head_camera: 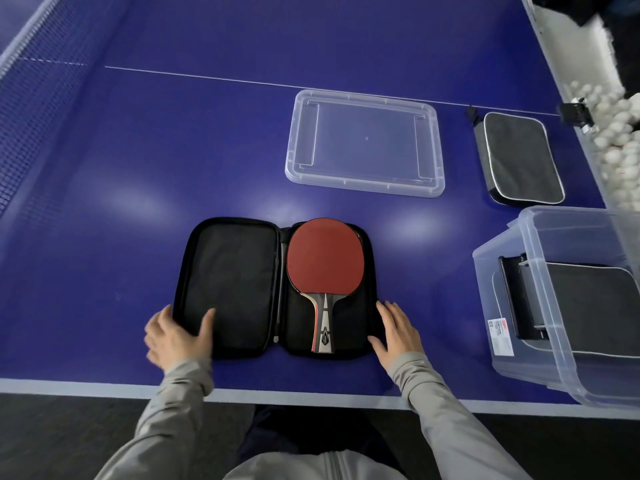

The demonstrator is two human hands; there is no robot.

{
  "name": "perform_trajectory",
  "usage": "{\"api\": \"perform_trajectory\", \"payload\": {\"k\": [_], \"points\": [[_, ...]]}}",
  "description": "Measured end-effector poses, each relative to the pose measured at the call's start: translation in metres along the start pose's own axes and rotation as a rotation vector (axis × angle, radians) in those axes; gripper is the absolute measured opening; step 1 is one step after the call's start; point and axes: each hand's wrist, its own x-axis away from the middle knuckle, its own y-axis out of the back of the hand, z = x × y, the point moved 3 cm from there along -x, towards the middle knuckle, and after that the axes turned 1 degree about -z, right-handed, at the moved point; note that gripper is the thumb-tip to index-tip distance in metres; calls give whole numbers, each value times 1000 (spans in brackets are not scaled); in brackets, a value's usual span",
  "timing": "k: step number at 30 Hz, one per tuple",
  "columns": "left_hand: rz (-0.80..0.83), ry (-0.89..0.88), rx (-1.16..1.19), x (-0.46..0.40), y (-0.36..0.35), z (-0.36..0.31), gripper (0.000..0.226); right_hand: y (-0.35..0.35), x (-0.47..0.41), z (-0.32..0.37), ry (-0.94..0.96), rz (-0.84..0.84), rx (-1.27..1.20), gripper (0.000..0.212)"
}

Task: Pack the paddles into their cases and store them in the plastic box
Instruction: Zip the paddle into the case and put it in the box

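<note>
Grey sleeves (450, 403) reach forward from the bottom edge to two bare hands at the near edge of a blue table (173, 150). Left hand (176, 336) grips the near left corner of an open black case (273, 289), its thumb lying on the inner lining and its fingers (157, 322) curled around the outer rim. Right hand (398, 332) lies flat with straight, relaxed fingers, touching the case's near right edge. Between the two hands the case lies spread open like a book. A red-faced paddle (323, 258) lies in its right half, handle pointing back toward the person, just left of the right hand. Farther out from the right hand, a clear plastic lid (363, 188) lies flat on the table. Beside it to the right lies a closed grey case (519, 157). Right of the right hand stands a clear plastic box (512, 271) with another dark case (595, 306) inside.
</note>
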Motion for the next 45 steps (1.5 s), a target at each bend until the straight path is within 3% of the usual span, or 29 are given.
{"api": "perform_trajectory", "payload": {"k": [3, 8, 14, 16, 18, 22, 26, 31, 34, 38, 42, 45], "points": [[110, 108, -56, -23, 6, 24, 77, -1, 3, 1, -20, -2, -5, 66], [178, 19, 14, -31, 10, 32, 42, -1, 6, 4, -58, -2, -34, 67], [200, 2, 481, -12, 38, 9, 28, 0, 11, 6, -92, -9, -68, 67], [250, -91, 621, 4, 51, -9, 41, 4, 14, 7, -92, -26, -97, 66], [310, -220, 646, 27, 60, -31, 38, 11, 17, 11, -93, -68, -171, 64], [394, -487, 572, 76, 53, -75, 40, 33, 17, 30, -65, -210, -354, 53], [452, -694, 402, 116, 29, -103, 46, 68, 11, 67, 30, -412, -571, 21], [401, -806, 294, 143, 10, -121, 51, 93, -1, 95, 2, -352, -732, 23], [423, -809, 282, 148, 2, -126, 58, 94, -5, 98, -12, -319, -688, 25], [601, -800, 337, 142, -4, -118, 62, 91, -11, 85, -27, -321, -624, 36], [488, -493, 343, 97, -15, -98, 49, 88, -18, 61, -82, -348, -604, 31], [536, -214, 324, 65, -31, -91, 53, 77, -24, 42, -185, -289, -618, 27]]}}
